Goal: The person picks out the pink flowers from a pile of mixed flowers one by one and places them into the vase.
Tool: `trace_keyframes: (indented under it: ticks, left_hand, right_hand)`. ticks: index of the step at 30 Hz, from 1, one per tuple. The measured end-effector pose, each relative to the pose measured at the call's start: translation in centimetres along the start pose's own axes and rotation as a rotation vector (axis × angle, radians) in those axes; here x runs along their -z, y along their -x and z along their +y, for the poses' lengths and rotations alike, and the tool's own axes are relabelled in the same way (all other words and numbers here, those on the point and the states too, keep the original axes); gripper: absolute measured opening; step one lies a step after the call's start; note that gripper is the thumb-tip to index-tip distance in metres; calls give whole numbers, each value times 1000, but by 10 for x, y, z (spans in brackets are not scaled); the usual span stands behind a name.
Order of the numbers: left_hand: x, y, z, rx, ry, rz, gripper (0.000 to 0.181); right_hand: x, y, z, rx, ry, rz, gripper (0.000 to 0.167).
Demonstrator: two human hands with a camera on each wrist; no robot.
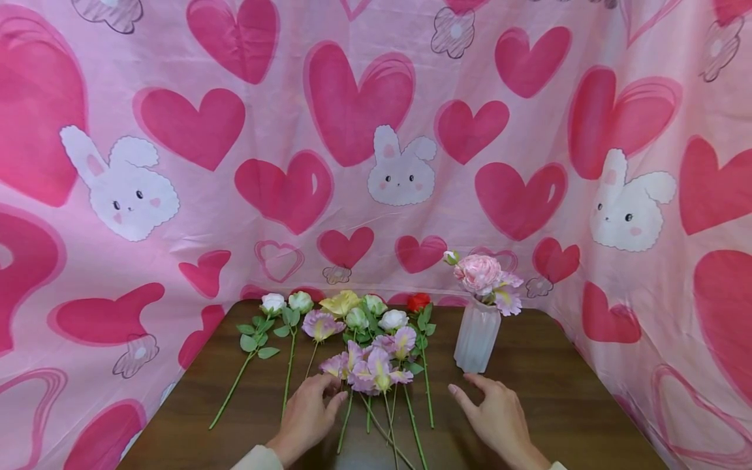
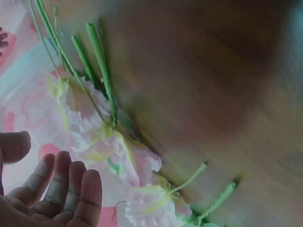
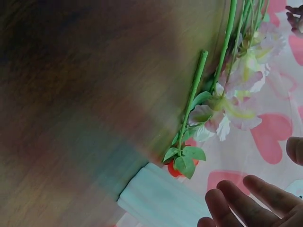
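Observation:
My left hand [image 1: 308, 412] hovers over the table beside the pale purple flowers [image 1: 378, 369], its fingers relaxed and holding nothing; in the left wrist view the hand [image 2: 57, 194] has its fingers loosely bent. On the other side, my right hand [image 1: 498, 416] is held in front of the white vase [image 1: 477, 336], fingers spread apart with nothing in them. The vase holds a pink peony [image 1: 478, 273], a small bud and a purple flower. In the right wrist view the hand [image 3: 251, 203] is near the vase [image 3: 161, 196] and the red rose [image 3: 175, 169].
Several stems lie on the brown table [image 1: 552, 365]: white roses [image 1: 273, 303] at the left, a yellow flower [image 1: 339, 303] in the middle, a red rose [image 1: 419, 301] left of the vase. A pink cloth [image 1: 364, 215] with hearts and rabbits hangs behind and at the sides.

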State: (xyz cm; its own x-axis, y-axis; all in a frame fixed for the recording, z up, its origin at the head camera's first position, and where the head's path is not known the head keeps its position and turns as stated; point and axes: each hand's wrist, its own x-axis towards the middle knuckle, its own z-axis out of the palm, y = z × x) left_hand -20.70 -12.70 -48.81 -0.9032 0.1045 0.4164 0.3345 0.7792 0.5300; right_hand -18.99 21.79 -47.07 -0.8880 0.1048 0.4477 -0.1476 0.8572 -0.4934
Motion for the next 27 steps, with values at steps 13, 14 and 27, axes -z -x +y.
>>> trace_keyframes:
  ticks: [13,14,27]
  left_hand:
    - [16,-25,-16,112,-65,-29,14]
    - [16,-27,-18,124,-74,-29,14]
    - [13,-44,-44,195,-181,-78,17]
  right_hand:
    - [3,5,-6,-42,-4,-54,52]
    - [3,5,-6,-46,-2,-58,52]
    - [6,7,-7,-81,0,-97,54]
